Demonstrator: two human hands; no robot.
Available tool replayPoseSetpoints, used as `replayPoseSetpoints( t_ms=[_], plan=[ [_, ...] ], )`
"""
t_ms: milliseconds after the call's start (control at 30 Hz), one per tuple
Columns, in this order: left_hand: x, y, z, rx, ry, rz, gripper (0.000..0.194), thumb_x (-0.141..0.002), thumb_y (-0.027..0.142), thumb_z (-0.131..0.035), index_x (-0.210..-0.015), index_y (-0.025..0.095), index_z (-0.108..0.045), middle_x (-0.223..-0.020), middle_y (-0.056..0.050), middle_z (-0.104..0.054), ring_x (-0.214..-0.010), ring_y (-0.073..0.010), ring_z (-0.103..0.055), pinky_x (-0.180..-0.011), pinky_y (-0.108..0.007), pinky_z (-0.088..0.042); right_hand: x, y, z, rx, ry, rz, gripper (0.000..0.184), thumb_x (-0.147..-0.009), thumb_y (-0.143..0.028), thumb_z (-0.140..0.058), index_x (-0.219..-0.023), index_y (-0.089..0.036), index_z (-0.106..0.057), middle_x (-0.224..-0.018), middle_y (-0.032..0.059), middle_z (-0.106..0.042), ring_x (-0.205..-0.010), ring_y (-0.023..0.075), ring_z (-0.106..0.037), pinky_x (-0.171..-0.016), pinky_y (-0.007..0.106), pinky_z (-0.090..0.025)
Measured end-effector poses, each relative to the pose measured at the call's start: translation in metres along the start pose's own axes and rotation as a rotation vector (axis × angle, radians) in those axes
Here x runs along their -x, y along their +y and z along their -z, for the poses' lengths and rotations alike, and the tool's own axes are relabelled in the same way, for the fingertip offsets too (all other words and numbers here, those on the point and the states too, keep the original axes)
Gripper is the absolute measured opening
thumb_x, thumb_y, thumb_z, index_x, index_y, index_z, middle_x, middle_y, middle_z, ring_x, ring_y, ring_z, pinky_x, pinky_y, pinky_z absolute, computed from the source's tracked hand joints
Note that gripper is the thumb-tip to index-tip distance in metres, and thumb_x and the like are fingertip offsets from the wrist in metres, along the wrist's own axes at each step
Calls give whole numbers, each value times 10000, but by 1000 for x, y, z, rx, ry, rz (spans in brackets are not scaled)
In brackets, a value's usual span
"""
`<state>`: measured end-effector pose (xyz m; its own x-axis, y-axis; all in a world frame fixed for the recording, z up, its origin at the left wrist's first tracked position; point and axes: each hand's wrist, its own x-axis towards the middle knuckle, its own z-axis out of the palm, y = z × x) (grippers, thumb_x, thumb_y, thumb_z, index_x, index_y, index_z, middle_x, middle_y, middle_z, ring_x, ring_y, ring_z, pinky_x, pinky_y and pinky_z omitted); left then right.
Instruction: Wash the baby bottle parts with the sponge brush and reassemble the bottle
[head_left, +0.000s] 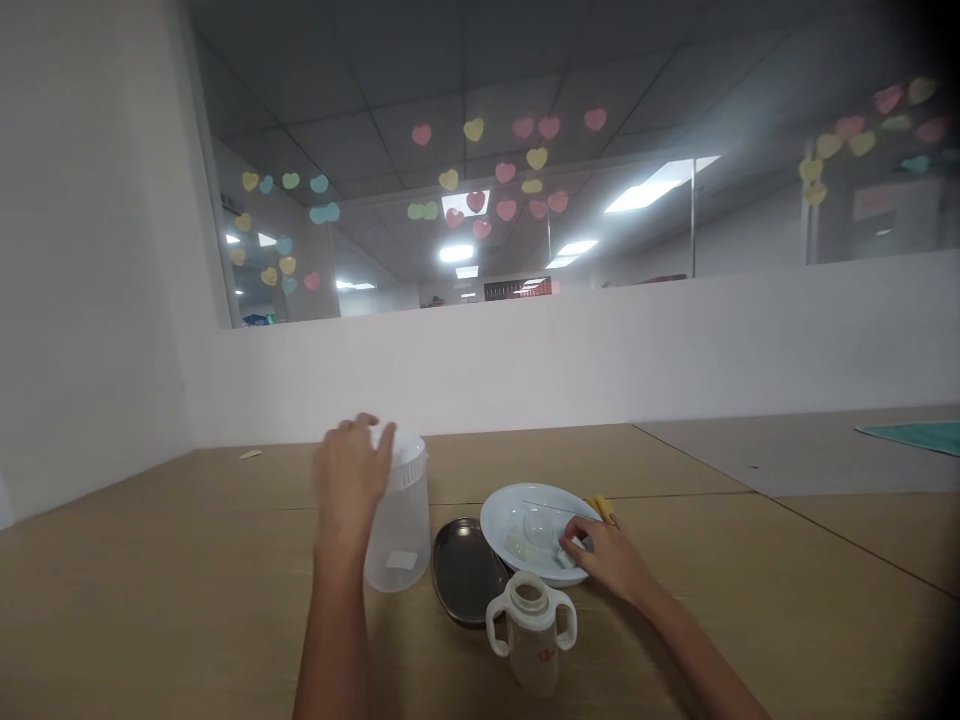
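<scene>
My left hand [351,480] is wrapped round the top of a translucent white plastic jug [401,540] with a white lid, standing upright on the wooden table [187,570]. My right hand [607,555] rests at the right rim of a white plate [517,510], its fingers pinched on a small white piece lying in the plate. In front of the plate stands an open baby bottle [531,630] with two handles and no lid. A dark metal tray [463,570] lies between jug and plate.
Something yellow [602,508] pokes out behind the plate. A small pale stick [250,455] lies far left near the wall. A teal mat [919,437] sits at the far right. A low white wall with a window stuck with heart shapes runs behind the table.
</scene>
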<state>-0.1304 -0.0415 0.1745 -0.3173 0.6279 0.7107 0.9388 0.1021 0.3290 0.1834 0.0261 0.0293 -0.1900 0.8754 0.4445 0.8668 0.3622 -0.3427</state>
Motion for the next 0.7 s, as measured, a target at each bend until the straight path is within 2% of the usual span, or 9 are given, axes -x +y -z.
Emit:
replayPoseSetpoints(
  t_ms=[100, 167, 233, 300, 367, 433, 533, 633, 700],
  plan=[
    [-6, -20, -8, 24, 198, 223, 410, -857, 475, -380, -1078, 177, -554, -1014, -128, -565, -956, -286, -521, -780, -392, -411, 0, 0, -1, 1, -9, -1, 237, -765, -363, -442, -711, -213, -617, -720, 32, -668, -739, 215, -596, -815, 401, -367],
    [-9, -24, -23, 82, 261, 320, 413, -849, 476, -401, -1109, 183, -529, -1079, -139, -520, -1015, -298, -491, -810, -420, -401, 0, 1, -1, -8, -19, 3, 240, -774, -352, -435, -708, -211, -618, -757, 39, -681, -773, 216, -605, -806, 383, -381],
    [-11, -24, -41, 164, 259, 382, 406, -848, 476, -406, -1116, 193, -517, -1094, -139, -495, -1065, -299, -461, -846, -439, -388, 0, 1, -1, -7, -25, 3, 248, -782, -348, -431, -710, -207, -622, -777, 46, -689, -791, 217, -612, -803, 375, -391],
    [-13, -23, -58, 264, 188, 414, 401, -851, 483, -393, -1113, 205, -515, -1099, -133, -481, -1093, -295, -441, -868, -452, -378, 0, 1, -1, -5, -29, 5, 256, -789, -343, -425, -722, -203, -629, -788, 53, -691, -793, 217, -618, -784, 365, -403],
    [-14, -22, -70, 325, 176, 458, 393, -846, 487, -395, -1103, 217, -519, -1120, -126, -464, -1127, -295, -413, -902, -473, -351, 1, 0, -1, -5, -29, 5, 268, -799, -336, -411, -731, -201, -633, -795, 59, -691, -790, 216, -621, -760, 355, -413],
    [-16, -25, -78, 401, 222, 522, 361, -832, 478, -418, -1069, 233, -536, -1139, -110, -453, -1151, -290, -390, -939, -485, -315, 1, 0, 0, -6, -24, 6, 274, -805, -326, -401, -735, -198, -633, -800, 63, -689, -786, 216, -620, -744, 349, -419],
    [-21, -33, -86, 716, 339, 676, 273, -787, 430, -479, -952, 230, -563, -1096, -77, -478, -1129, -260, -404, -978, -451, -289, 0, -1, 0, -13, -11, 16, 263, -802, -308, -401, -729, -193, -627, -788, 64, -684, -773, 215, -615, -722, 340, -426],
    [-26, -43, -94, 1022, 406, 773, 229, -762, 360, -469, -903, 188, -526, -961, -50, -506, -1003, -208, -482, -903, -375, -380, 0, 1, 0, -19, 0, 12, 262, -805, -286, -394, -727, -188, -623, -785, 70, -681, -760, 214, -615, -704, 331, -434],
    [-28, -49, -100, 1120, 407, 793, 213, -756, 324, -436, -888, 165, -491, -865, -28, -497, -874, -172, -520, -789, -325, -440, -1, 4, -2, -20, 12, -4, 278, -816, -267, -372, -744, -184, -628, -806, 78, -681, -764, 213, -616, -701, 329, -439]
  ],
)
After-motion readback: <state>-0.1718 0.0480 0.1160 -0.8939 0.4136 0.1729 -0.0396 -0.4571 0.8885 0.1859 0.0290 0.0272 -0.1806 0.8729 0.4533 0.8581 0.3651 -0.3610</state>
